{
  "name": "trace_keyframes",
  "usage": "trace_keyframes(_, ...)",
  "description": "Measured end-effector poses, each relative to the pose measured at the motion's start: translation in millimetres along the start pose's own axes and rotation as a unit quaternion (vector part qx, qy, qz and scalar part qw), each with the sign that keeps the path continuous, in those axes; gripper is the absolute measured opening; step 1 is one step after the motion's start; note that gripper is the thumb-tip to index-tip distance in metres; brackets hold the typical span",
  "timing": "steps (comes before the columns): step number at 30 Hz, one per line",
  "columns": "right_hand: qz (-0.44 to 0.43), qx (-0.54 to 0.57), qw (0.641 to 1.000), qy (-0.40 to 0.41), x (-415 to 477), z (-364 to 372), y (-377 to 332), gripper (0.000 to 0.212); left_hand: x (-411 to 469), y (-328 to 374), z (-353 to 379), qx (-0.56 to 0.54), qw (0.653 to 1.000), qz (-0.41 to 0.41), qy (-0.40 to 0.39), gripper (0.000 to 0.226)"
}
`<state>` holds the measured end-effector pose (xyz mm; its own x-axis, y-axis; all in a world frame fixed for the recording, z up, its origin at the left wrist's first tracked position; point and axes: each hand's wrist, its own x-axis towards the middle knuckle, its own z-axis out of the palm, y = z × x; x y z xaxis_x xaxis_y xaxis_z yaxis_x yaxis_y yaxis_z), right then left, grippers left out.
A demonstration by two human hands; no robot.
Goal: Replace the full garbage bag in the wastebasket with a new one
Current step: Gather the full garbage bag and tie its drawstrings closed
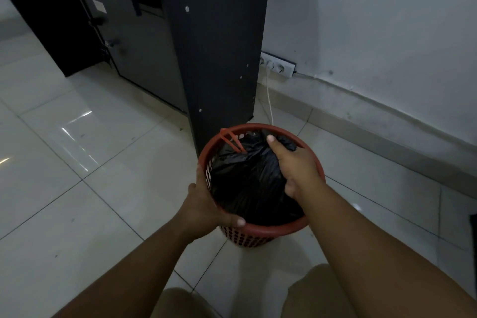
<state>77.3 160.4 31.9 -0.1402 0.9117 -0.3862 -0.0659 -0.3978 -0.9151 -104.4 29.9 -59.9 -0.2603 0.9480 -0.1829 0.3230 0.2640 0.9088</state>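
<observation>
A red perforated plastic wastebasket (260, 230) stands on the white tiled floor (77, 188), directly in front of the foot of a black furniture panel (219, 59) and near the wall. Inside it sits a black garbage bag (247, 183), bulging up to about rim level and filling the opening. The left hand (204, 204) is clamped on the near-left rim of the basket, thumb lying along the top edge, fingers wrapped down the outer side. The right hand (294, 162) is over the bag on the right side, fingers curled closed and gathering a bunch of the black plastic, thumb extended toward the far rim. A section of the far-left rim is broken: a red strip (231, 141) hangs loose and slants inward over the bag. On the wall behind, low down, a white triple socket strip (277, 66) is mounted, with a white cable (269, 100) plugged in and running down to the floor behind the basket. Both forearms are bare; knees in tan cloth (309, 292) show at the bottom edge.
</observation>
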Motion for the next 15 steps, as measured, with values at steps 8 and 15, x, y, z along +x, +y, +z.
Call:
trace_keyframes(8, 0.019, 0.073, 0.997, 0.014, -14, 2, -23, 0.031, 0, 12, 0, 0.029, 0.999, -0.014, -0.018, 0.170)
trace_keyframes(15, 0.017, 0.108, 0.994, 0.026, -28, 10, -45, 0.027, 5, 22, -12, 0.065, 0.997, -0.027, -0.035, 0.176)
